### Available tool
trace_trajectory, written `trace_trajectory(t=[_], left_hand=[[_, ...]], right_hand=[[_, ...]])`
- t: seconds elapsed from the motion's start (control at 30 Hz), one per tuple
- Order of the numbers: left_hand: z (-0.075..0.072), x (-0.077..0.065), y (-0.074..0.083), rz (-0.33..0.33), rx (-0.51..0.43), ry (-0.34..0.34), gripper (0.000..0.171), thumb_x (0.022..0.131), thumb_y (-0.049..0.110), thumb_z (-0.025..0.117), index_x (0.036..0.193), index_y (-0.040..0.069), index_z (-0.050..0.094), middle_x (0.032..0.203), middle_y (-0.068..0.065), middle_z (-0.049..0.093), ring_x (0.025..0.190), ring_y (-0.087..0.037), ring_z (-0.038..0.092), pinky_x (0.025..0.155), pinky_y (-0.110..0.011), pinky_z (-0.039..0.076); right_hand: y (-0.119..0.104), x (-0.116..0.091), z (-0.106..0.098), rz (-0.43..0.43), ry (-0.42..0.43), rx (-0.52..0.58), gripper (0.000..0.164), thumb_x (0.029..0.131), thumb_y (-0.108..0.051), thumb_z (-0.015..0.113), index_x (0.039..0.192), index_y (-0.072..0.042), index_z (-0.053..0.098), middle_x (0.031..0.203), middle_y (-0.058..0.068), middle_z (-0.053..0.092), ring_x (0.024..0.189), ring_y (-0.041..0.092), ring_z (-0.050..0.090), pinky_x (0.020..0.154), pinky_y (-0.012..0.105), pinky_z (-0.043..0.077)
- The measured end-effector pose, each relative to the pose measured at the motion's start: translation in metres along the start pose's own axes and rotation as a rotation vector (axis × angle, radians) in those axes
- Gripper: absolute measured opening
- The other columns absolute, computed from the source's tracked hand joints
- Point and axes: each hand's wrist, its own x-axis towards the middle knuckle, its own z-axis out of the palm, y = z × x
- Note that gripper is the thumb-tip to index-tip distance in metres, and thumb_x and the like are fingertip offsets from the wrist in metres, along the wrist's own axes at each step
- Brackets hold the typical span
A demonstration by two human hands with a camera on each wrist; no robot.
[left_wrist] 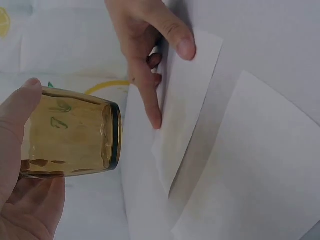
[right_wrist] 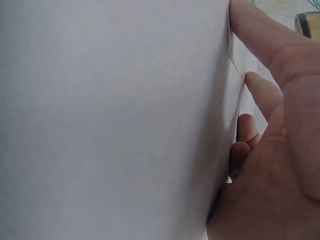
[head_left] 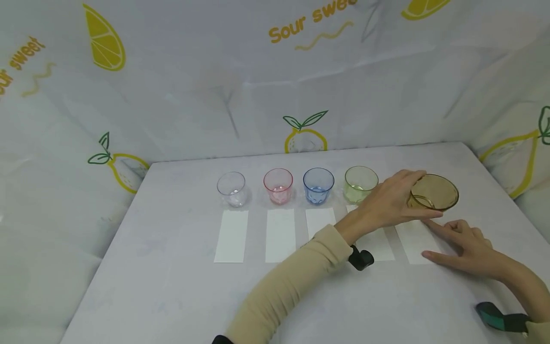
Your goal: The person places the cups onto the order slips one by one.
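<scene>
Head view: at the far end of the rightmost paper card [head_left: 417, 242], the left hand [head_left: 388, 199] grips an amber glass [head_left: 435, 190], likely rigid, slick and breakable, best held around its sides; the right hand [head_left: 471, 249], thumb and forefinger spread, touches the card.

We see the left hand [head_left: 388, 200] and right hand [head_left: 468, 248] bare. The long beige fabric left sleeve [head_left: 281, 296] is creased, ending in a plain beige cuff [head_left: 337, 242]; a small rounded black attachment [head_left: 362, 259] shows below it. We notice a black attachment with a dark-green panel [head_left: 491, 316] near the beige right sleeve [head_left: 539, 333].
</scene>
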Motion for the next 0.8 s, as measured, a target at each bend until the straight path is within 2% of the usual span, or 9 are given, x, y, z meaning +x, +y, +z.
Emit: trace_trajectory(t=[0.13, 0.33, 0.5, 0.63, 0.8], left_hand=[[0.01, -0.004, -0.001, -0.014, 0.011, -0.027, 0.088, 0.088, 0.06, 0.072, 0.159, 0.021, 0.036, 0.157, 0.012, 0.044, 0.14, 0.004, 0.044, 0.107, -0.01, 0.041], [0.024, -0.008, -0.002, -0.009, 0.008, -0.039, 0.088, 0.088, 0.059, 0.073, 0.158, 0.022, 0.037, 0.156, 0.011, 0.046, 0.137, 0.004, 0.046, 0.105, -0.01, 0.042], [0.034, -0.013, -0.003, -0.012, 0.012, -0.036, 0.086, 0.088, 0.059, 0.073, 0.157, 0.022, 0.039, 0.153, 0.012, 0.048, 0.135, 0.004, 0.048, 0.104, -0.01, 0.043], [0.038, -0.017, -0.004, -0.016, 0.021, -0.013, 0.084, 0.087, 0.06, 0.073, 0.155, 0.021, 0.042, 0.151, 0.011, 0.05, 0.134, 0.003, 0.05, 0.103, -0.009, 0.043], [0.041, -0.02, -0.005, -0.027, 0.038, 0.005, 0.084, 0.086, 0.061, 0.074, 0.154, 0.022, 0.044, 0.15, 0.013, 0.052, 0.133, 0.004, 0.05, 0.101, -0.008, 0.043]], right_hand=[[0.002, -0.001, 0.0, 0.0, -0.001, 0.002, 0.088, 0.095, -0.044, 0.068, 0.155, 0.007, 0.029, 0.126, 0.032, 0.036, 0.107, 0.05, 0.032, 0.071, 0.049, 0.031], [0.004, -0.001, -0.001, -0.006, -0.004, 0.004, 0.082, 0.095, -0.043, 0.069, 0.15, 0.009, 0.037, 0.126, 0.033, 0.036, 0.107, 0.052, 0.032, 0.071, 0.052, 0.033], [0.005, 0.0, -0.001, -0.009, 0.009, 0.005, 0.074, 0.094, -0.043, 0.07, 0.139, 0.011, 0.049, 0.123, 0.034, 0.038, 0.106, 0.054, 0.034, 0.07, 0.058, 0.036], [0.005, 0.001, -0.001, -0.01, 0.01, 0.01, 0.074, 0.094, -0.043, 0.07, 0.139, 0.012, 0.049, 0.124, 0.035, 0.037, 0.106, 0.054, 0.033, 0.07, 0.061, 0.037], [0.004, 0.002, 0.0, -0.006, 0.013, 0.008, 0.077, 0.094, -0.044, 0.07, 0.141, 0.013, 0.047, 0.126, 0.035, 0.037, 0.106, 0.054, 0.033, 0.07, 0.058, 0.035]])
